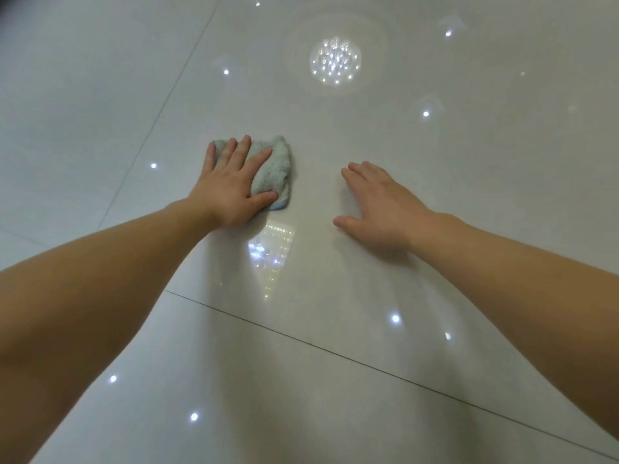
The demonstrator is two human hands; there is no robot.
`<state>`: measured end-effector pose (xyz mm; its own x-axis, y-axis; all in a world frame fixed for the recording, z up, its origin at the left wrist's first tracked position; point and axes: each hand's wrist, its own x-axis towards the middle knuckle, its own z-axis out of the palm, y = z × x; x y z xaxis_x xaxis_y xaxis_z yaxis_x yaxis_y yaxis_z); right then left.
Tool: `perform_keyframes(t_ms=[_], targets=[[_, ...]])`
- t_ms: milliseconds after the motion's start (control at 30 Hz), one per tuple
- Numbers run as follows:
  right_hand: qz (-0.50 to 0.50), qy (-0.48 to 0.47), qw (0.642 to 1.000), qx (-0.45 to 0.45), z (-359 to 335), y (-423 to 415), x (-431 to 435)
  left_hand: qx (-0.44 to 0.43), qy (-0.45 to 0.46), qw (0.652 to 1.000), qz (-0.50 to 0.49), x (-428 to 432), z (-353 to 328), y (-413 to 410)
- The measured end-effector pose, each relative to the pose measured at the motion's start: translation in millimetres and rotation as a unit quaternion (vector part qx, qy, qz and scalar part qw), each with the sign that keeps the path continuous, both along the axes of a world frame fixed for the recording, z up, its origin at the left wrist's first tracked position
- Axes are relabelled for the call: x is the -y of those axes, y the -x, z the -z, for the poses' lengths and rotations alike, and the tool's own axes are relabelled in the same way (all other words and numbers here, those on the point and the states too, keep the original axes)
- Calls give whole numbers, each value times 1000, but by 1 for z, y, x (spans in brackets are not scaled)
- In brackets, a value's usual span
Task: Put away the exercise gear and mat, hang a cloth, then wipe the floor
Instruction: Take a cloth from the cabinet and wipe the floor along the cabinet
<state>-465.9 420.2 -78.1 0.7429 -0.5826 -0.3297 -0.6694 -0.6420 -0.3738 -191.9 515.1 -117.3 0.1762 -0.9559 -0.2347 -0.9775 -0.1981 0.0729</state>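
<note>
A folded pale green cloth [276,169] lies flat on the glossy white tiled floor [335,329]. My left hand [231,189] presses down on the cloth with straight, spread fingers and covers its left half. My right hand [382,205] rests flat on the bare tile a short way to the right of the cloth, fingers straight, holding nothing. Both forearms reach in from the bottom corners of the view.
Thin dark grout lines cross the floor: one runs diagonally below the hands [368,363], another along the upper left [160,118]. Ceiling lights mirror in the tiles, with a round cluster reflection [335,60] at the top.
</note>
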Motion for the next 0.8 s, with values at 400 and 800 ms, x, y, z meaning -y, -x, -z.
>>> perform_keyframes(t_ms=[400, 800], targets=[[-42, 18, 999, -20, -1, 11, -15, -50, -22, 998, -29, -75, -1, -24], [-66, 23, 996, -47, -12, 61, -19, -57, 2, 997, 46, -124, 2, 37]])
